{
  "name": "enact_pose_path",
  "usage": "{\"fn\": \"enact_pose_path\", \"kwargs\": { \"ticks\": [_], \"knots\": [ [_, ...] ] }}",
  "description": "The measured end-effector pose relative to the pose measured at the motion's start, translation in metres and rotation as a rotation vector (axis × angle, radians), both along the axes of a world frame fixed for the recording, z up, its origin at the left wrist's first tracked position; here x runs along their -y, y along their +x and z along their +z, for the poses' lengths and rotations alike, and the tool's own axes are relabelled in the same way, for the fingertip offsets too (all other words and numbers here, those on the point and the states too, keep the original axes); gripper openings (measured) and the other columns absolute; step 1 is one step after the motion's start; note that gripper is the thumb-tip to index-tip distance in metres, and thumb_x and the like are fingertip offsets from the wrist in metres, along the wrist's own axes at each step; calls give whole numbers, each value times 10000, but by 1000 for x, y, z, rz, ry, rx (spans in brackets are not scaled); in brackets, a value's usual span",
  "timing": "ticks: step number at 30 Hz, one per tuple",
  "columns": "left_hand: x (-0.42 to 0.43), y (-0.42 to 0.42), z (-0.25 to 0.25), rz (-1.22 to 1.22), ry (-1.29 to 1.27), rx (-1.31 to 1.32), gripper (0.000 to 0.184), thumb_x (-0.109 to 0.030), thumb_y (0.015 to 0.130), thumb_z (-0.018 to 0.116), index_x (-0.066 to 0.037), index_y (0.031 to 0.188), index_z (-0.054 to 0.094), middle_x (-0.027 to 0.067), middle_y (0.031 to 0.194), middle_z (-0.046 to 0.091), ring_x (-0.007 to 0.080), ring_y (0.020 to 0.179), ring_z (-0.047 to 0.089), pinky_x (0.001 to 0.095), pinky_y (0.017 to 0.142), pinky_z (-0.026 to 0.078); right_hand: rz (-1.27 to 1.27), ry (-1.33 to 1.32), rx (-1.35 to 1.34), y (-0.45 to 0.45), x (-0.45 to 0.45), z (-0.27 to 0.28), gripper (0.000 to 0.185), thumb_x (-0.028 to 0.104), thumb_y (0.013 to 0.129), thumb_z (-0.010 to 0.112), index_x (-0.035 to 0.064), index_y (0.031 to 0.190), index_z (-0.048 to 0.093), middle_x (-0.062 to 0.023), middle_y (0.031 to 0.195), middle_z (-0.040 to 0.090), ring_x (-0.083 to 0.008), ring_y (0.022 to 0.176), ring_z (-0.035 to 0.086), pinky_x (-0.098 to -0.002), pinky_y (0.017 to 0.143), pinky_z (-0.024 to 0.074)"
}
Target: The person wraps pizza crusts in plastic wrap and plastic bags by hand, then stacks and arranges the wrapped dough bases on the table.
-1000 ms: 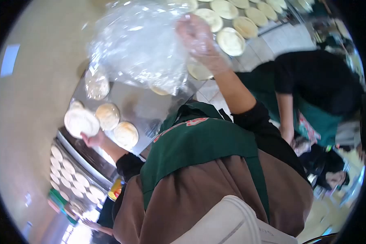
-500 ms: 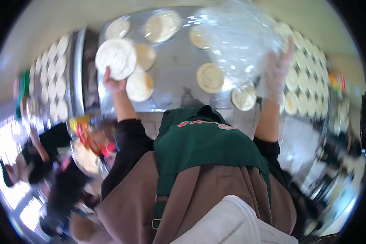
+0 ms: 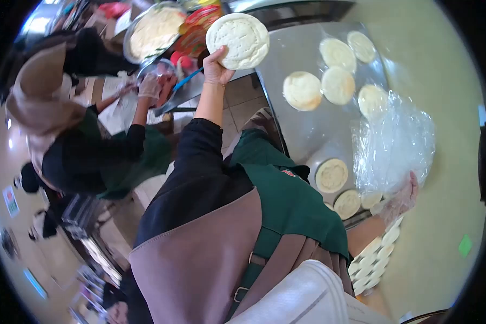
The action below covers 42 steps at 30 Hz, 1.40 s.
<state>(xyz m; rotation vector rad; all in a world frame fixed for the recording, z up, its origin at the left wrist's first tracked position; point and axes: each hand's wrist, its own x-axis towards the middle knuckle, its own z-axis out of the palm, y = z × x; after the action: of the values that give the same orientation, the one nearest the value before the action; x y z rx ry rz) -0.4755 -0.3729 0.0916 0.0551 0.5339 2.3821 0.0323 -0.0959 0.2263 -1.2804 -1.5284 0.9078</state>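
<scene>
A round pale flatbread [image 3: 237, 41] is raised at the top centre, with my bare left hand [image 3: 218, 66] closed on its lower edge, thumb on top. My right hand [image 3: 400, 202], in a clear plastic glove, touches the lower edge of a large clear plastic bag [image 3: 397, 143]; its fingers are stretched out and pressed near the plastic, and whether they grip it is unclear. The bag lies over the right part of a metal table [image 3: 302, 135]. Several more bread rounds [image 3: 302, 90] lie on that table, one partly beside the bag.
At the left, a co-worker [image 3: 86, 146] in a green apron has gloved hands over a metal bowl [image 3: 159, 73]. Behind are a large bowl of pale filling [image 3: 155, 33] and a red package [image 3: 200, 24]. Rows of bread rounds [image 3: 372, 264] stand at the lower right.
The view has swung toward the left, bringing the co-worker and bowls close. My left hand still holds the bread, now held out over the table's left side. The plastic bag remains by my right hand.
</scene>
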Motion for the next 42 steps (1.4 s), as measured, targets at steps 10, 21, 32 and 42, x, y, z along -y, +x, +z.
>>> {"fn": "enact_pose_path", "kwargs": {
  "ticks": [10, 21, 32, 42],
  "knots": [
    [150, -8, -10, 544, 55, 40, 580, -236, 806, 573, -24, 1321, 410, 176, 1363, 432, 378, 1273, 381, 566, 1070, 251, 208, -24, 32, -121, 8, 31, 303, 32, 864, 444, -11, 1096, 635, -129, 1048, 630, -179, 898, 589, -261, 778, 482],
    [227, -9, -44, 828, -197, 66, 522, -94, 792, 579, -43, 1292, 437, 146, 1292, 489, 342, 1220, 439, 547, 1067, 274, 307, 16, 5, -137, 5, 34, 292, 18, 855, 468, -12, 1089, 641, -60, 927, 629, -75, 672, 506, -190, 572, 405],
    [239, 1, -27, 719, -209, 187, 442, -147, 858, 577, -50, 1274, 462, 133, 1261, 524, 308, 1201, 469, 501, 1045, 327, 313, -38, 28, -129, -4, 31, 289, 29, 855, 473, 7, 1082, 650, -28, 839, 598, -79, 665, 500, -198, 576, 411],
    [241, 0, -27, 608, -276, 131, 477, -72, 862, 513, -37, 1325, 401, 153, 1322, 472, 341, 1233, 432, 518, 1045, 321, 344, 6, 160, -117, -19, 22, 289, 48, 876, 459, -9, 1101, 631, -98, 1015, 621, -136, 843, 567, -236, 713, 463]
  ]
}}
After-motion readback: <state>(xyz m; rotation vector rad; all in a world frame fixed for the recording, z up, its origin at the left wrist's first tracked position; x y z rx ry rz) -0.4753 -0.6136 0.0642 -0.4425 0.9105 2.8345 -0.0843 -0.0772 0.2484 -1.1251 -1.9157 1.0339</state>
